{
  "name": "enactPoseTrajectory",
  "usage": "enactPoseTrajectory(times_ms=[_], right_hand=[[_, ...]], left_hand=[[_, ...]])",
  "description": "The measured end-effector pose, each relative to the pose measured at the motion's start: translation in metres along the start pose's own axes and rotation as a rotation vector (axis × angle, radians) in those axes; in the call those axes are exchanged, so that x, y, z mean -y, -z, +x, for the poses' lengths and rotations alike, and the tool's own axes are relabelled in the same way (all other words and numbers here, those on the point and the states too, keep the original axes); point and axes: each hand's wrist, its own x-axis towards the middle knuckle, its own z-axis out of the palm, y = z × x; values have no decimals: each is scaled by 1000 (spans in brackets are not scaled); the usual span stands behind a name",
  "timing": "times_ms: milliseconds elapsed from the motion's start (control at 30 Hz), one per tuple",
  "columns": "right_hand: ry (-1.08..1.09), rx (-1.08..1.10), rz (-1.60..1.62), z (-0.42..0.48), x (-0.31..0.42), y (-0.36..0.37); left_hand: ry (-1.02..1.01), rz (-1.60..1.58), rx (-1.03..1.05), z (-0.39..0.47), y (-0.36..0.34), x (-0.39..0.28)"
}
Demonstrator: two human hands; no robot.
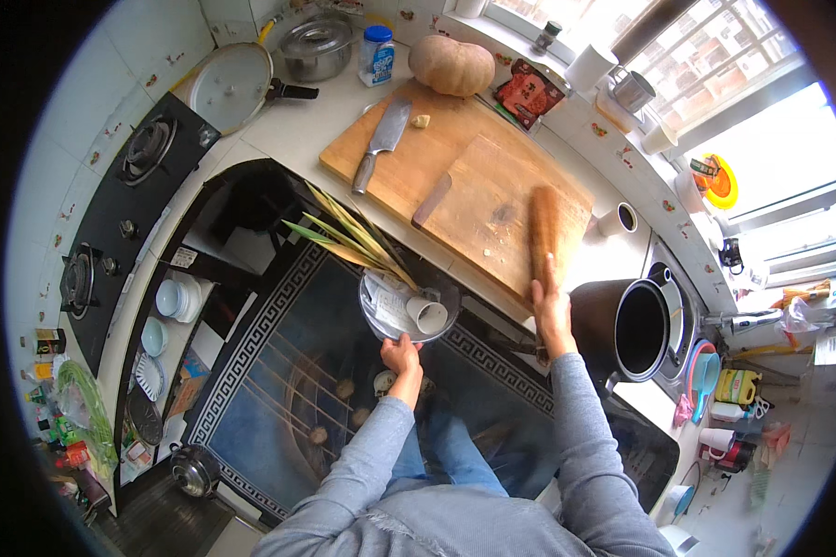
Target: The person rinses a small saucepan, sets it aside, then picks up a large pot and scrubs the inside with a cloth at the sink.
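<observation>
My left hand (pixel 402 358) grips the near rim of a round waste bin (pixel 448 327), held over the floor mat. Inside the bin are a white cup (pixel 428 315), crumpled printed paper (pixel 386 301) and long yellow-green leaves (pixel 362 244) that stick out at the far side. My right hand (pixel 552 313) is on the near end of a thick brown wooden cylinder (pixel 545 223), blurred, at the right of a small wooden board (pixel 477 198). That board lies on a larger cutting board (pixel 352 143), with a few crumbs on its surface.
A cleaver (pixel 384 143) and a small pale piece of food (pixel 420 121) lie on the large board. Behind stands a pumpkin (pixel 453 66). At right are a dark pot (pixel 599 327) and a cup (pixel 618 220); at left, a gas stove (pixel 129 209). A mat (pixel 285 376) covers the floor.
</observation>
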Motion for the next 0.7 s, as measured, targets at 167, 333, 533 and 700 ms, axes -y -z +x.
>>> enactPoseTrajectory(times_ms=[167,333,533,700], right_hand=[[67,284,103,-46,24,-20],[95,386,83,-116,65,-16],[531,-148,145,-19,40,-8],[264,54,-45,44,31,-16]], left_hand=[[1,-59,-26,-5,-13,7],[17,-19,-24,-13,-17,-8],[-27,-11,-11,-9,-8,-14],[-53,38,-11,-14,-2,-34]])
